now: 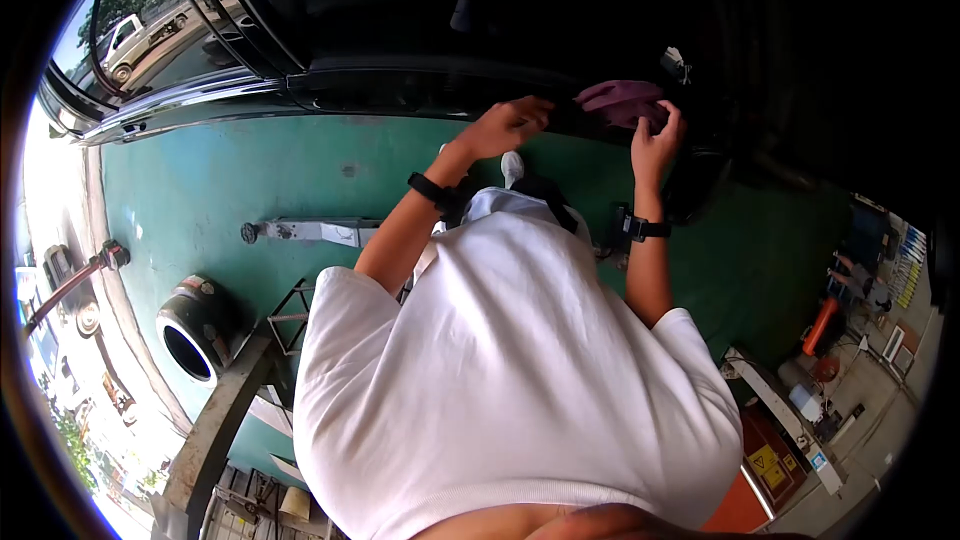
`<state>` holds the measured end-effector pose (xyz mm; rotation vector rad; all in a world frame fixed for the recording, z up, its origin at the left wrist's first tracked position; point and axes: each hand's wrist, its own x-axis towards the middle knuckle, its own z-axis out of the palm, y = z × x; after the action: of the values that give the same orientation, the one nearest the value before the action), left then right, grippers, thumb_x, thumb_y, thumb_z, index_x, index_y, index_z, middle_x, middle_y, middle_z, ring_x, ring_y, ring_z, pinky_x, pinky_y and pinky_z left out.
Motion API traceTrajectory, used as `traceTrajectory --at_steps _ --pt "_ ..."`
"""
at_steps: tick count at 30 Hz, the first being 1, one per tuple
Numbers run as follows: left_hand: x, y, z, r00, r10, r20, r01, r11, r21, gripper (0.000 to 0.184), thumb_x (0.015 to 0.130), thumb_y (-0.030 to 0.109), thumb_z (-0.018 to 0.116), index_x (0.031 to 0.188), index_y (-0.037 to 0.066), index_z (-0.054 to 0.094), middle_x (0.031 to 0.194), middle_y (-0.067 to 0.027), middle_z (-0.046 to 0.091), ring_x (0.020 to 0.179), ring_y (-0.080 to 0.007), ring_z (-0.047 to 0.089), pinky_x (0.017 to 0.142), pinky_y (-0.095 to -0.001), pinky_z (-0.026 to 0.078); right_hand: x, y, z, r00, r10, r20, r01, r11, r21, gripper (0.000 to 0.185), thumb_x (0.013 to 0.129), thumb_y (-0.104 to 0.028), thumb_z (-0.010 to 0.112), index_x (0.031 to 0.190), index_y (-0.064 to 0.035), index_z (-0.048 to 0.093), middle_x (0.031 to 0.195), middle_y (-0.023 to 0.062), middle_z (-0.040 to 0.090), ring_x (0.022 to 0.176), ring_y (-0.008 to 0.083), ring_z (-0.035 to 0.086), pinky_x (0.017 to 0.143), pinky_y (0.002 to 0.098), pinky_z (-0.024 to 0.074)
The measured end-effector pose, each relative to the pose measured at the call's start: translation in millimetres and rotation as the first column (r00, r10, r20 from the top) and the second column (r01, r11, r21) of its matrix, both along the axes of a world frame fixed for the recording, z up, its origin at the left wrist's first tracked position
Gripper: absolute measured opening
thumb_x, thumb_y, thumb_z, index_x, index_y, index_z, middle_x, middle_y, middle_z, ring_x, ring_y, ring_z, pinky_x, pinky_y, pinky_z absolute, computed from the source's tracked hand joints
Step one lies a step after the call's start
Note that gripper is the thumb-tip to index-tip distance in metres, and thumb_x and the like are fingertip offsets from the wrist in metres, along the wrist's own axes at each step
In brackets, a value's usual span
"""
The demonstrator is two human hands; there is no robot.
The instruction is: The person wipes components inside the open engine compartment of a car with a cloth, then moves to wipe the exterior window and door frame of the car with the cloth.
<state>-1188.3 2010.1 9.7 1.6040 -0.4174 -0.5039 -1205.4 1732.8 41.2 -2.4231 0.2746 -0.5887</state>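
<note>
A crumpled purple cloth (622,100) lies against the dark side of a black car (400,88). My right hand (655,145) has its thumb and fingers on the cloth's right end, gripping it as far as I can see. To the left of the cloth and apart from it, my left hand (512,127) is near the car's lower side with fingers loosely stretched and nothing in them. Its fingertips are partly lost against the dark bodywork. Just above the cloth shows a small pale patch (676,65), too unclear to name.
Green floor (220,170) runs beneath me. A grey metal lift arm (320,231) lies at left, with a tyre (195,330) farther out. Lift posts stand behind me on both sides, the left post (225,415) near the tyre. Another person (862,280) is far right.
</note>
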Motion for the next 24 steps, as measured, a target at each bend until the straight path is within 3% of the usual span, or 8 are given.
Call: traceTrajectory --at_steps 2,6,10,13,15,18,20,24 --pt "2 36 -8 0.978 0.172 -0.115 -0.141 0.962 0.234 0.029 0.093 0.014 0.058 0.119 0.003 0.062 0.110 -0.0133 0.070 0.113 -0.0257 0.064 0.089 -0.0375 0.051 6 -15 -15 0.992 -0.123 0.021 0.125 0.987 -0.105 0.039 0.077 -0.002 0.066 0.114 -0.0055 0.054 0.109 0.0198 0.055 0.107 0.0390 0.054 0.093 0.0454 0.0444" --pt "-9 119 -75 0.821 0.448 0.354 -0.568 0.710 0.417 0.026 0.086 0.013 0.064 0.111 0.006 0.063 0.102 -0.0167 0.068 0.101 -0.0376 0.062 0.085 -0.0426 0.052 22 -9 -58 0.982 -0.180 -0.058 0.178 0.983 -0.043 0.034 0.076 -0.002 0.064 0.108 0.0006 0.050 0.107 0.0231 0.056 0.105 0.0429 0.055 0.094 0.0476 0.0431" --pt "-24 184 -124 0.576 0.608 0.546 -0.813 0.358 0.459 0.048 0.081 0.018 0.074 0.121 0.003 0.053 0.132 -0.0265 0.046 0.116 -0.0457 0.046 0.100 -0.0477 0.040 20 39 -59 1.000 0.021 0.018 -0.020 0.998 -0.066 0.028 0.073 -0.001 0.064 0.098 -0.0031 0.053 0.096 0.0190 0.059 0.098 0.0403 0.057 0.089 0.0466 0.0432" --pt "-18 196 -151 0.566 0.641 0.519 -0.815 0.336 0.473 0.057 0.080 0.026 0.077 0.123 -0.003 0.051 0.133 -0.0273 0.045 0.122 -0.0429 0.040 0.104 -0.0459 0.036 16 47 -47 0.980 0.199 0.032 -0.197 0.979 -0.059 0.030 0.071 0.003 0.063 0.097 -0.0041 0.051 0.093 0.0188 0.059 0.093 0.0409 0.058 0.083 0.0465 0.0461" --pt "-14 208 -176 0.504 0.806 0.311 -0.756 0.237 0.610 0.073 0.080 0.035 0.077 0.130 -0.008 0.047 0.131 -0.0284 0.048 0.128 -0.0411 0.034 0.106 -0.0457 0.034 15 38 -40 0.977 0.212 -0.001 -0.212 0.977 -0.005 0.031 0.071 0.004 0.062 0.098 -0.0038 0.050 0.093 0.0191 0.060 0.092 0.0414 0.059 0.081 0.0467 0.0472" --pt "-3 215 -172 0.630 0.744 0.223 -0.609 0.296 0.735 0.088 0.079 0.046 0.075 0.139 -0.009 0.040 0.135 -0.0315 0.044 0.126 -0.0414 0.034 0.107 -0.0471 0.033 13 10 -23 0.971 0.178 -0.161 -0.173 0.984 0.043 0.032 0.070 0.008 0.062 0.098 -0.0022 0.049 0.092 0.0206 0.060 0.091 0.0429 0.059 0.079 0.0475 0.0487" --pt "2 217 -175 0.694 0.708 0.133 -0.543 0.393 0.742 0.096 0.080 0.053 0.072 0.141 -0.011 0.036 0.144 -0.0354 0.033 0.133 -0.0440 0.029 0.111 -0.0476 0.030 11 -11 -25 0.995 -0.039 -0.088 0.032 0.996 -0.081 0.034 0.069 0.010 0.064 0.099 -0.0001 0.050 0.090 0.0224 0.061 0.091 0.0441 0.060 0.077 0.0480 0.0495" --pt "-16 184 -158 0.735 0.601 0.315 -0.535 0.228 0.813 0.112 0.080 0.063 0.068 0.142 -0.019 0.024 0.151 -0.0422 0.009 0.144 -0.0501 0.009 0.118 -0.0493 0.019 22 -48 -56 0.970 -0.240 0.042 0.244 0.949 -0.199 0.046 0.068 0.007 0.067 0.111 0.0059 0.051 0.104 0.0266 0.060 0.102 0.0446 0.058 0.093 0.0471 0.0465"
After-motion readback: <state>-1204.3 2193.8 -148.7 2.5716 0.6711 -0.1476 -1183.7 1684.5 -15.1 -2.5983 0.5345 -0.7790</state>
